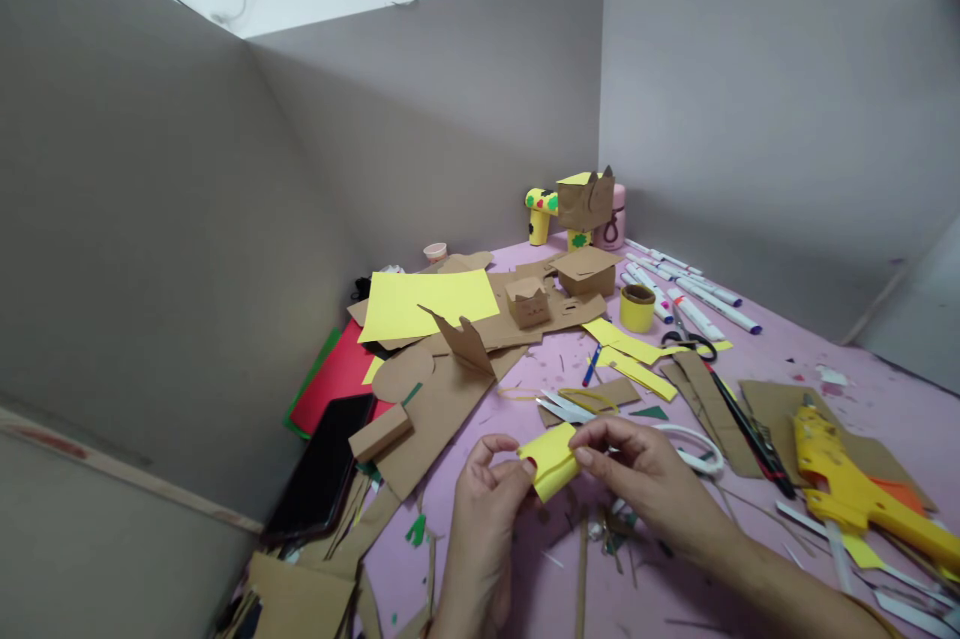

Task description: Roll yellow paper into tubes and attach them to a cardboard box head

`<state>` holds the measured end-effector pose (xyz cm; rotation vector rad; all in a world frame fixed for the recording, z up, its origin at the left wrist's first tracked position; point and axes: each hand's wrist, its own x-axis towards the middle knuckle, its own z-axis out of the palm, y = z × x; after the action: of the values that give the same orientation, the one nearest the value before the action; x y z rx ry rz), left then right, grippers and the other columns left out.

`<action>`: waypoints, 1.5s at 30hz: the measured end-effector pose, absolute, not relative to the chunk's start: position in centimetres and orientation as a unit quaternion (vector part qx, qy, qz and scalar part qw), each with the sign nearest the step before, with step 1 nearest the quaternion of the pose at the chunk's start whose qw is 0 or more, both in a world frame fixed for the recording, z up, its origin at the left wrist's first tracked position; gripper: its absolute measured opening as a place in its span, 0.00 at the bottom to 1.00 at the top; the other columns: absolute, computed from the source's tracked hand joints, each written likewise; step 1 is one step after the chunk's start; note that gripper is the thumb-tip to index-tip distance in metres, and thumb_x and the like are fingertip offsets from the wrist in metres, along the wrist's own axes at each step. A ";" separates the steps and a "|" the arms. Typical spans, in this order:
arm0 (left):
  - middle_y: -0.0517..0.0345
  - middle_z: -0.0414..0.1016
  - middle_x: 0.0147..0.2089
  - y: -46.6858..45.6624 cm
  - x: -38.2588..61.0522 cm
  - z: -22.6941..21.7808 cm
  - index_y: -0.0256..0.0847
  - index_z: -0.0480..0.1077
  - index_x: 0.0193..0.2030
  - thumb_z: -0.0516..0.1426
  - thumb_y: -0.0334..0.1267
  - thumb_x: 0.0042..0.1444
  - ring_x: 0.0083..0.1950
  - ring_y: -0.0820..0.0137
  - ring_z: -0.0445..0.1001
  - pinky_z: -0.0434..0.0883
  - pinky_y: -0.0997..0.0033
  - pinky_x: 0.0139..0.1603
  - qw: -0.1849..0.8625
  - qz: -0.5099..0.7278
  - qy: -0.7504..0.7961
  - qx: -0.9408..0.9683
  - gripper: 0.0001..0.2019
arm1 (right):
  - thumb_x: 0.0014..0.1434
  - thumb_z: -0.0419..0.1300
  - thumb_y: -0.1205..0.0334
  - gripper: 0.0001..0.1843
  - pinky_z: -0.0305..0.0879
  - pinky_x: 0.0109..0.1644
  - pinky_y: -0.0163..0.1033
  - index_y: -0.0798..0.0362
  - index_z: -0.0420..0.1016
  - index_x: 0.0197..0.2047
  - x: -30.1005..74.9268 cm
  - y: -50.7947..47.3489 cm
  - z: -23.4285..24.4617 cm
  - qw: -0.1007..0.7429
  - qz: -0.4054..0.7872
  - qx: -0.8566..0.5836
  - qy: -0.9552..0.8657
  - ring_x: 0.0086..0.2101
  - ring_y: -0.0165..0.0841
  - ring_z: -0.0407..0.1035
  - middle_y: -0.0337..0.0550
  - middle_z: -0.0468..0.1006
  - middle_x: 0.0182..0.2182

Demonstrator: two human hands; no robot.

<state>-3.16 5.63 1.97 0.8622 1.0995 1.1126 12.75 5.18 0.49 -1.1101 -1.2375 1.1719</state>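
Note:
Both my hands hold a small piece of yellow paper (551, 460) curled into a short roll just above the pink tabletop (757, 354). My left hand (484, 509) pinches its left end with thumb and fingertips. My right hand (637, 474) grips its right end from above, fingers closed on the paper. Thin paper strips and scraps lie just behind and beneath the hands.
Cardboard sheets (442, 399), a yellow sheet (424, 304) and small cardboard boxes (586, 269) lie behind. A yellow tape roll (637, 307), scissors (690, 339) and markers (694, 294) sit at right, a yellow glue gun (855, 489) near right. Grey partition walls enclose the table; a black phone (322, 469) is at left.

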 end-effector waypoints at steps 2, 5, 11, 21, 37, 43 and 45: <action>0.68 0.68 0.16 5.7 -3.2 2.0 0.40 0.60 0.37 0.60 0.36 0.45 0.18 0.78 0.63 0.56 0.81 0.22 0.628 0.482 0.479 0.379 0.15 | 0.52 0.62 0.53 0.11 0.58 0.30 0.37 0.53 0.75 0.29 12.7 5.2 0.6 0.529 0.494 -0.463 -0.511 0.27 0.32 0.63 0.40 0.73 0.25; 0.68 0.68 0.15 5.9 -3.1 2.1 0.40 0.60 0.36 0.61 0.37 0.45 0.18 0.78 0.63 0.56 0.81 0.21 0.637 0.474 0.471 0.384 0.15 | 0.51 0.63 0.54 0.10 0.58 0.29 0.36 0.53 0.74 0.28 12.6 5.1 0.6 0.536 0.500 -0.465 -0.497 0.26 0.31 0.62 0.39 0.72 0.24; 0.66 0.68 0.14 5.7 -2.9 1.7 0.40 0.60 0.34 0.62 0.39 0.43 0.17 0.78 0.61 0.56 0.80 0.22 0.628 0.473 0.472 0.400 0.15 | 0.43 0.67 0.59 0.13 0.57 0.26 0.34 0.52 0.70 0.30 12.2 5.2 0.3 0.527 0.556 -0.460 -0.449 0.22 0.28 0.61 0.34 0.70 0.22; 0.67 0.67 0.14 6.1 -2.7 0.0 0.40 0.62 0.32 0.63 0.43 0.42 0.17 0.76 0.62 0.57 0.78 0.21 0.619 0.488 0.464 0.404 0.16 | 0.45 0.67 0.56 0.12 0.59 0.27 0.34 0.55 0.72 0.26 12.1 5.0 0.5 0.536 0.558 -0.452 -0.443 0.23 0.28 0.64 0.37 0.72 0.21; 0.67 0.69 0.15 5.8 -2.9 1.7 0.40 0.61 0.35 0.62 0.37 0.45 0.18 0.77 0.63 0.56 0.80 0.22 0.638 0.481 0.463 0.384 0.13 | 0.46 0.67 0.50 0.15 0.60 0.27 0.34 0.52 0.76 0.31 12.4 5.4 0.6 0.576 0.556 -0.459 -0.385 0.24 0.30 0.66 0.36 0.74 0.23; 0.67 0.68 0.15 5.9 -3.2 1.6 0.40 0.61 0.35 0.62 0.37 0.45 0.18 0.79 0.62 0.56 0.81 0.23 0.648 0.462 0.454 0.401 0.14 | 0.50 0.65 0.51 0.17 0.54 0.26 0.31 0.53 0.70 0.39 13.2 5.9 0.6 0.593 0.576 -0.444 -0.346 0.22 0.26 0.60 0.34 0.73 0.22; 0.67 0.69 0.15 5.9 -3.2 1.6 0.39 0.61 0.34 0.63 0.37 0.44 0.18 0.79 0.62 0.56 0.81 0.22 0.648 0.453 0.460 0.404 0.15 | 0.48 0.67 0.52 0.19 0.53 0.25 0.31 0.53 0.69 0.38 13.3 6.0 0.5 0.587 0.592 -0.434 -0.341 0.21 0.26 0.60 0.32 0.72 0.21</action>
<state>-3.19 5.90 1.65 0.9182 1.0466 1.0298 13.30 5.99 0.53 -1.0120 -0.7952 1.3786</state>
